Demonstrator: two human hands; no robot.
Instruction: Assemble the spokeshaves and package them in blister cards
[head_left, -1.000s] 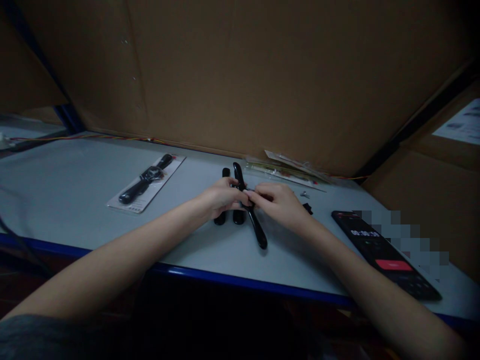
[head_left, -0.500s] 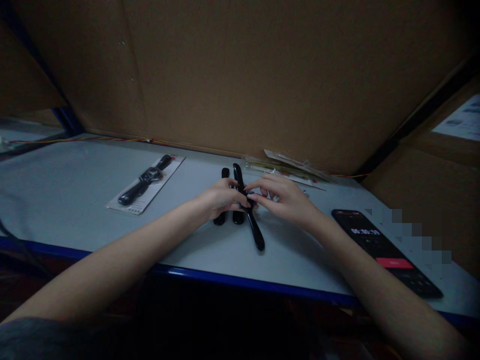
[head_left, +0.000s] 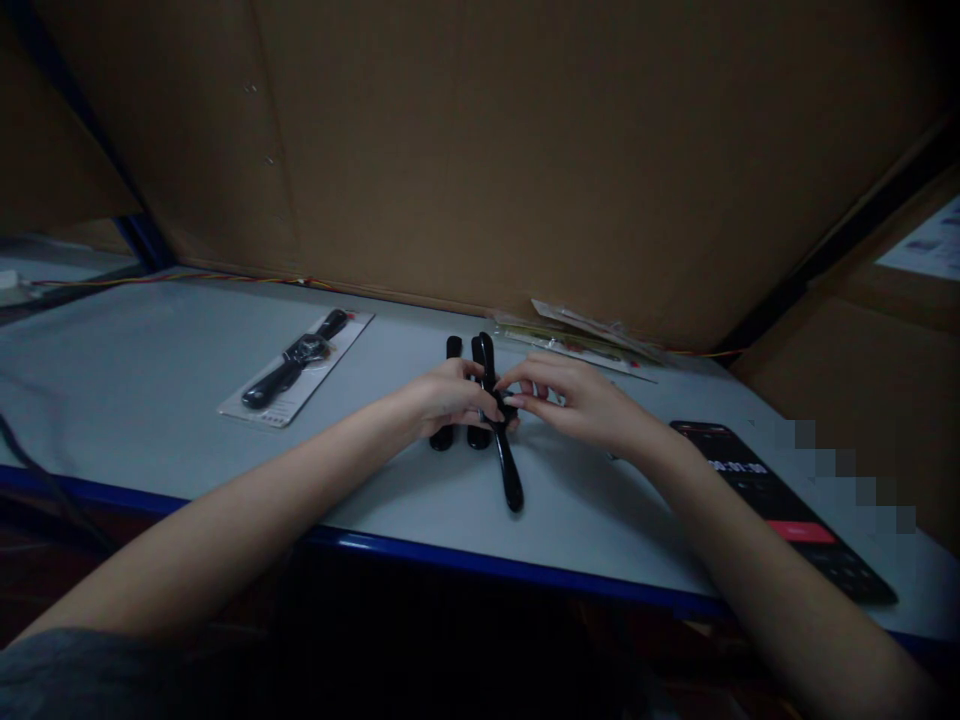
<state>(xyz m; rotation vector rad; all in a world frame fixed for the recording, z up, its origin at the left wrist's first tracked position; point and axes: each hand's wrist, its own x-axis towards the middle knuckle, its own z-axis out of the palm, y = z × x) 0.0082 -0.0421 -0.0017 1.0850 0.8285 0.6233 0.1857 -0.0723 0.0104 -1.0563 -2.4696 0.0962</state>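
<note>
My left hand and my right hand meet over a black wristwatch lying lengthwise on the grey table. Both hands pinch the watch at its middle, fingers curled around the case, which they hide. One strap end points toward me, the other toward the cardboard wall. Two more black strap pieces lie just left of it, partly under my left hand.
A packaged black watch on a white card lies to the left. Flat plastic packets rest against the cardboard wall behind. A phone with a lit screen lies at right. A blue edge marks the table's front.
The near strap end has swung slightly left and the watch has straightened. My right hand's fingers shifted on the watch's middle. The view moved a little.
</note>
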